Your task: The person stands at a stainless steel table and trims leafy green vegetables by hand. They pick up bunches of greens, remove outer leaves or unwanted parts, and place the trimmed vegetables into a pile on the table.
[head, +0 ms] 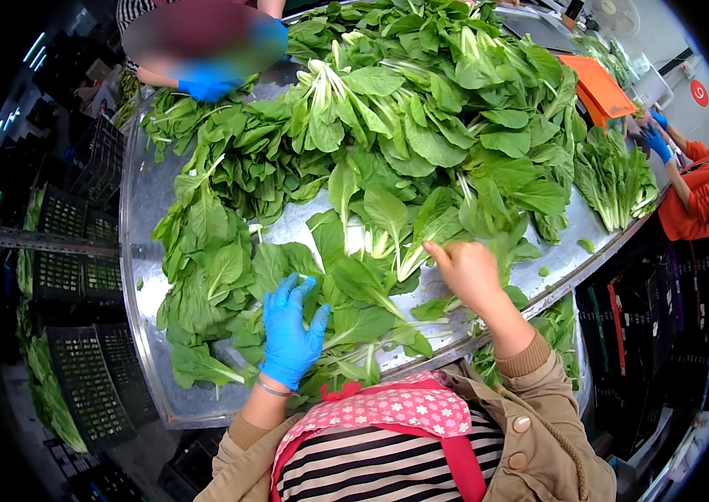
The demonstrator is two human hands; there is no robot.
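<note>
My left hand [293, 332], in a blue glove, lies palm down on loose green leaves at the near side of a metal table [144, 301]. Its fingers are spread, with no leaf gripped that I can see. Bare and with curled fingers, my right hand [470, 273] hovers over the table, its thumb at the pale stem end of a leafy green bunch [433, 229]. Whether it grips a stem is hidden by the fingers. Between the hands lie loose leafy greens [361, 282], and a larger heap of leafy greens [405, 119] spreads beyond them.
A co-worker's blue-gloved hand [210, 89] touches greens at the far left. Another person in an orange top [706, 194] works at the right, near an orange scale [599, 91]. Black crates [87, 376] of greens stand left; a container of greens [558, 339] sits below the table's right edge.
</note>
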